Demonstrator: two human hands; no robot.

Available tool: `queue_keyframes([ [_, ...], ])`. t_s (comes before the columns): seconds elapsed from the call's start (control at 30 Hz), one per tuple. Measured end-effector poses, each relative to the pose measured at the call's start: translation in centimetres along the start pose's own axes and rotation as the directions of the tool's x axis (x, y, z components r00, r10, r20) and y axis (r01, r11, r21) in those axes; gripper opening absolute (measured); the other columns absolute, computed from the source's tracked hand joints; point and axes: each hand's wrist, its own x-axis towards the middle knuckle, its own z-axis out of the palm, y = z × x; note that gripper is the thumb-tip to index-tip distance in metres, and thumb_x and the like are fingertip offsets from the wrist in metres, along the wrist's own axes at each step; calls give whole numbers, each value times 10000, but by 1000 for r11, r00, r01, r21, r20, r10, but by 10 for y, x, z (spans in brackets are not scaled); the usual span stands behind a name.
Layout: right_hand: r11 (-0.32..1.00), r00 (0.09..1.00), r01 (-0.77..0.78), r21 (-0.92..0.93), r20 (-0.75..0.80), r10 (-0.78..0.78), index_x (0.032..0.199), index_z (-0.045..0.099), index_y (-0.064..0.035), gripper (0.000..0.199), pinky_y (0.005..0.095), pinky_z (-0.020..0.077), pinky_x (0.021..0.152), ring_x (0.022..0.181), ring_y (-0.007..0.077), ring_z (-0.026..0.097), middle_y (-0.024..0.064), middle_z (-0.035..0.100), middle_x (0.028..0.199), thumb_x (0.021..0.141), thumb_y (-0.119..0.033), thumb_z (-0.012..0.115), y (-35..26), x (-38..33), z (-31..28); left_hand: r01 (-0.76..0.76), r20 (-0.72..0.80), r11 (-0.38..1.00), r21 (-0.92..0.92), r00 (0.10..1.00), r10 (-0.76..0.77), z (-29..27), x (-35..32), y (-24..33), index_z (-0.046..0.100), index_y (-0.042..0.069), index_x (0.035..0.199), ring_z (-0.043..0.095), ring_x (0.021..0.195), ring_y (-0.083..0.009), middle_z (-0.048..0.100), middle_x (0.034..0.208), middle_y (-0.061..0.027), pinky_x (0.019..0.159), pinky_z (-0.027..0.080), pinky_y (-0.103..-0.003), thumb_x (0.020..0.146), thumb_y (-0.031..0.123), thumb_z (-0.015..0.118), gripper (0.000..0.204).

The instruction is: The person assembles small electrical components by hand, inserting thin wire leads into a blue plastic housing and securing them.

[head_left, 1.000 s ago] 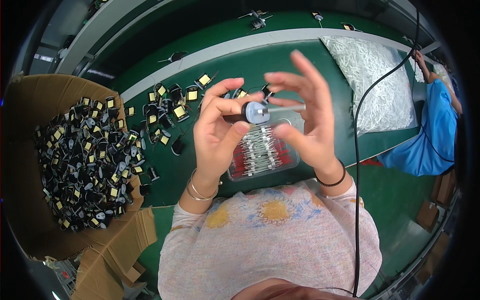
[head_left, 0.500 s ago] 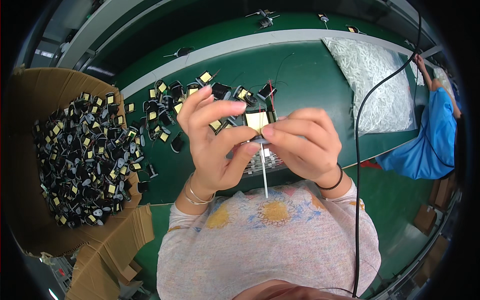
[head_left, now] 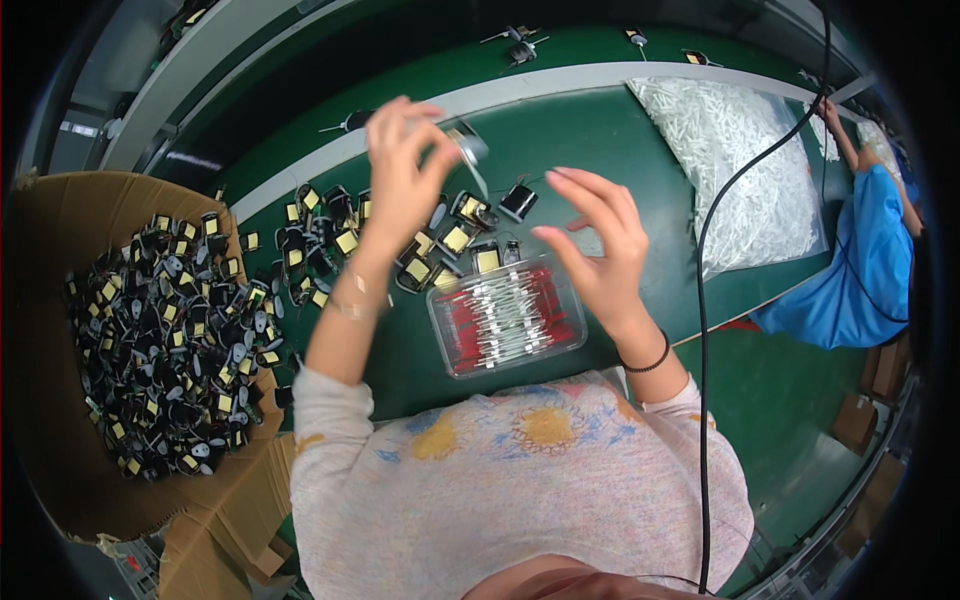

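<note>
The left hand [head_left: 400, 170] is closed on a small taped part [head_left: 466, 146], the right hand [head_left: 600, 250] spread empty; many parts [head_left: 330, 240] lie waiting along the table's left edge

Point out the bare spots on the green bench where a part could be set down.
Bare green table lies between the pile of black parts and the white bag, behind the right hand. Another free strip runs left of the clear tray, near the shirt. Crowded: under the left hand, and the cardboard box is full.
</note>
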Motion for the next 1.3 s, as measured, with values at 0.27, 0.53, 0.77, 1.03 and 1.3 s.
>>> queue_keyframes([
  [0.27,955,956,-293,55,39,291,1043,647,-38,351,225,490,558,682,132,552,98,637,950,699,12,696,20,-46,-18,138,-189,835,533,981,-42,35,57,-102,654,129,918,429,1089,-282,540,1104,-50,838,375,-441,717,238,710,235],
  [0.53,879,878,-471,77,138,458,1041,646,-30,293,229,492,573,648,107,575,82,666,853,750,0,667,16,-62,-24,-296,593,885,359,804,29,77,7,22,593,67,932,629,808,-265,655,749,-103,670,474,-383,765,448,626,417],
  [0.77,977,874,-209,-39,440,205,921,646,-33,177,285,505,619,697,223,639,101,669,837,746,-48,671,6,-58,-25,-91,576,986,140,817,-6,67,-5,16,470,93,1062,626,736,-296,639,794,-93,646,484,-386,666,390,741,564],
  [1.03,873,644,294,-389,756,120,845,586,-52,177,333,523,594,746,247,622,86,609,775,668,-42,575,10,-68,15,260,385,923,-284,912,-139,-5,-16,51,518,85,924,526,561,-149,544,711,-38,541,424,-262,605,338,807,499],
  [1.3,961,630,209,-182,777,10,913,609,-28,255,343,501,639,779,235,611,105,622,825,658,-16,623,-16,-30,-17,419,246,497,-760,893,-376,-40,-66,50,621,-34,812,534,766,-122,554,871,-66,667,451,-231,682,3,742,182],
])
